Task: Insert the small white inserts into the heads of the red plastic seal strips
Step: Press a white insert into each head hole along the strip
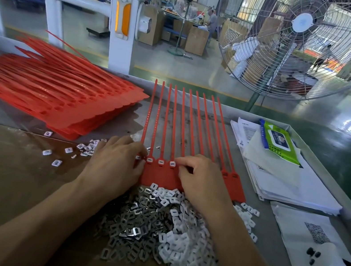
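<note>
1. A joined row of red seal strips (pixel 183 134) is laid flat on the table (pixel 271 222), tails pointing away from the person and heads under both hands.
2. The left end of the row is pinched by the left hand (pixel 115 164), thumb and forefinger curled at the first head.
3. A head further along is touched by the curled fingertips of the right hand (pixel 201 184); whether an insert is pinched there cannot be told.
4. Between the two hands, white inserts (pixel 161 161) are seen seated in the strip heads.
5. Just behind the wrists, a heap of loose white inserts (pixel 185 247) and metal clips (pixel 138 217) is spread.
6. Left of the left hand, a stack of red strips (pixel 59 93) is piled.
</note>
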### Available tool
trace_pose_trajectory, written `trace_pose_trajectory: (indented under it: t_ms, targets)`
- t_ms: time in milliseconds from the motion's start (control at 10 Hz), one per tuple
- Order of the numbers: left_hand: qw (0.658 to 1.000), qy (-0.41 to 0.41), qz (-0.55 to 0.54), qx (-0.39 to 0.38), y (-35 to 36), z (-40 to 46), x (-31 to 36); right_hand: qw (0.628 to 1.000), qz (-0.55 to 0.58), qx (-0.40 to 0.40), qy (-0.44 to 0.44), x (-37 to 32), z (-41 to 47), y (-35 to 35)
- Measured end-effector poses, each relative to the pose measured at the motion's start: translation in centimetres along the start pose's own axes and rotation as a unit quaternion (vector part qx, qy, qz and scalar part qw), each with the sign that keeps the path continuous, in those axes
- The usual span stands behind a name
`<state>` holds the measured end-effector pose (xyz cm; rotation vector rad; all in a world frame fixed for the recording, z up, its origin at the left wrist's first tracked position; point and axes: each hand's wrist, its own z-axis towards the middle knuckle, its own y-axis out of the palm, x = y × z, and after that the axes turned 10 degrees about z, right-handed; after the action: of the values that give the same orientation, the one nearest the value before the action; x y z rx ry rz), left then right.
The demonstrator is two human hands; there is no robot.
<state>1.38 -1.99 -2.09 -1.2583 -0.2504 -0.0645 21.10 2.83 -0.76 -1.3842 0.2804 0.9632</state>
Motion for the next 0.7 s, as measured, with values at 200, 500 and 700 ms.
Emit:
trace_pose_trajectory:
  t_ms: [200,500,700]
  targets:
    - [1.0,0.002,0.002,0.0,-0.1,0.0,0.0,0.999,-0.032,-0.023,-0.007,-0.3,-0.1,-0.1]
    - [1.0,0.002,0.014,-0.002,0.0,0.1,0.1,0.977,-0.198,-0.06,-0.04,-1.3,-0.5,0.0]
    - [1.0,0.001,0.014,0.003,0.2,0.0,0.1,0.968,-0.24,-0.057,-0.053,-1.8,-0.2,0.2]
